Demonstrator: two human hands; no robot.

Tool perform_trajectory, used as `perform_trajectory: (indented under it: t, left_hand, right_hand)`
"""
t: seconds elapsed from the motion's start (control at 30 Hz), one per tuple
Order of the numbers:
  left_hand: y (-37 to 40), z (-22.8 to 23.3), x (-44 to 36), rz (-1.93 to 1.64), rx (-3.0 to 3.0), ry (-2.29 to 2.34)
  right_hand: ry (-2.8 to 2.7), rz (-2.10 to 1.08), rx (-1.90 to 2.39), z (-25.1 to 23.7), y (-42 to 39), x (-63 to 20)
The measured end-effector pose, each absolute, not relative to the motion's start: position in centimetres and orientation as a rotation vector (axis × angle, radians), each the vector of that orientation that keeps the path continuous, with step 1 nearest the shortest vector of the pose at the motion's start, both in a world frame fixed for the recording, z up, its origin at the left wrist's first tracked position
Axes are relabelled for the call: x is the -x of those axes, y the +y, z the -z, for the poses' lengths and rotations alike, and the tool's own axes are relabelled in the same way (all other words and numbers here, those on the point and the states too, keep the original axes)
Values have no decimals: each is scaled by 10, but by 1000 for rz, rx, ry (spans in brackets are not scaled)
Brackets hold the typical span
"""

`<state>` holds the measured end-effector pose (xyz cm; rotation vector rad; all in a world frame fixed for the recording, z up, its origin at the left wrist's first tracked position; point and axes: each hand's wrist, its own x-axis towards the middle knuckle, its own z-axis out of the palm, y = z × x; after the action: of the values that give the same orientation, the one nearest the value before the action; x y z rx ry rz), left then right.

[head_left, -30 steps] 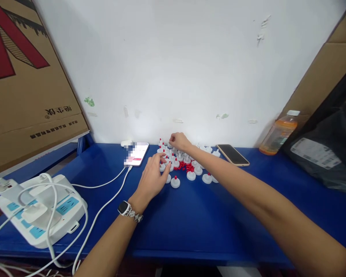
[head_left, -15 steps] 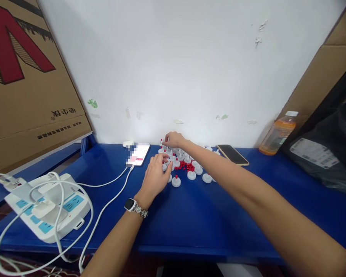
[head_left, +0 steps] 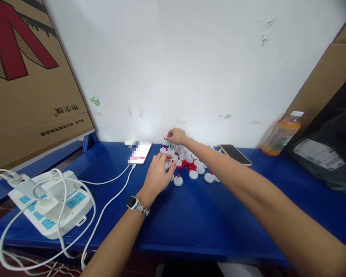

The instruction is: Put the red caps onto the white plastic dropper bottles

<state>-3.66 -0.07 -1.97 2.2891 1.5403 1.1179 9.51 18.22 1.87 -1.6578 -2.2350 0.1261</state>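
Observation:
A cluster of white round nozzle caps (head_left: 178, 180), several with red tips, stands on the blue table. Small loose red tips (head_left: 190, 166) lie in a heap among them. At the near left of the cluster is my left hand (head_left: 159, 171), its fingers bent forward and the thumb apart, close to some caps. My right hand (head_left: 177, 136) reaches over to the far side by the wall, fingertips pinched together just beside a red-tipped cap (head_left: 165, 142). What sits between those fingertips is too small to make out. My right forearm hides part of the cluster.
To the left a charging phone (head_left: 142, 152) and a white power strip (head_left: 50, 204) with looped cables occupy the blue table (head_left: 184, 219). A dark-screened phone (head_left: 235, 154), an orange drink bottle (head_left: 283, 133) and a black bag (head_left: 328, 154) are on the right. The white wall (head_left: 184, 69) borders the back.
The view has shifted slightly. My right hand has shifted a little at the back of the cluster, its fingers drawn into a pinch. My left hand stays almost in place.

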Motion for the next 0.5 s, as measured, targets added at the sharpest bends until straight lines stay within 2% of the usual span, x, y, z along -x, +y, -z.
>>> perform_trajectory:
  t: [0.23,0.5]
  left_hand:
    - [-2,19,37,-1075,-2291,1560]
    - [0,20,41,-1084,-2312,1548]
  right_hand:
    - [-2258,-110,1635,-9,174,-88]
    - [-2214,-51,1643,-22,164,-102]
